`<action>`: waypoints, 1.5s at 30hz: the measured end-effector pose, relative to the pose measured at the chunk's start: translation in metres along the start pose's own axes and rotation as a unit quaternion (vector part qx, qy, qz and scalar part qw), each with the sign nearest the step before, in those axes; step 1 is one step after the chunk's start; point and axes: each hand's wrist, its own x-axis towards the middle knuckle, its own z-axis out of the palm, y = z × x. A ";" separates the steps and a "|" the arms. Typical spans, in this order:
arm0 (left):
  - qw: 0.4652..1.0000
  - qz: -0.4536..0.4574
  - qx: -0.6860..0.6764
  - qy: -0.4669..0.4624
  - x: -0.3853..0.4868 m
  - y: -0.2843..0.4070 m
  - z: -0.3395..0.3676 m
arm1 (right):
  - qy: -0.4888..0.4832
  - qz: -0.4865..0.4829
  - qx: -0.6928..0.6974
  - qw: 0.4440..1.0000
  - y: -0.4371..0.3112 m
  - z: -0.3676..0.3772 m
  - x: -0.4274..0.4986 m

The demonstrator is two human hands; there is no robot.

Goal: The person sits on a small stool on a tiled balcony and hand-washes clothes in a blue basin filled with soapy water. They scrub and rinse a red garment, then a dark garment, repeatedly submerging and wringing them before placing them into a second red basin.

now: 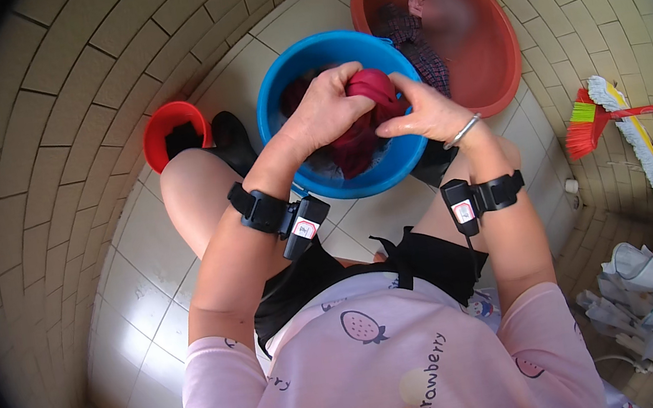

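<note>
Dark red wet cloth point(359, 136) hangs between both hands over a round blue plastic basin point(356, 190). My left hand point(332, 105) grips the bunched upper part of the cloth from the left, thumb across it. On the other side, my right hand point(428, 109) has its thumb and fingers spread around the right edge of the cloth; whether it grips the cloth is hard to see. The lower end of the cloth reaches down into the basin, where some suds and darker fabric show. What lies under my hands is hidden.
Behind the basin at right, a large reddish tub point(489, 81) holds checked fabric point(428, 59) and a pink piece. A small red bucket point(153, 144) with black cloth stands at left. A broom point(582, 128) and mop point(642, 157) are by the right wall, above a basket of crumpled white waste point(649, 288).
</note>
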 end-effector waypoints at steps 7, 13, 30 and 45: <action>0.998 0.062 -0.014 0.001 -0.008 0.071 0.001 | -0.039 0.057 -0.290 0.954 0.083 0.022 0.041; 0.981 0.146 -0.097 0.079 -0.020 0.110 -0.013 | 0.026 -0.015 -0.203 0.979 0.083 0.008 0.023; 0.962 -0.128 0.050 0.234 -0.003 -0.065 -0.028 | 0.184 0.068 0.087 0.977 0.060 -0.026 0.001; 0.761 -0.264 -0.590 0.055 0.002 -0.118 0.048 | 0.167 -0.101 -0.115 0.974 0.046 0.118 -0.023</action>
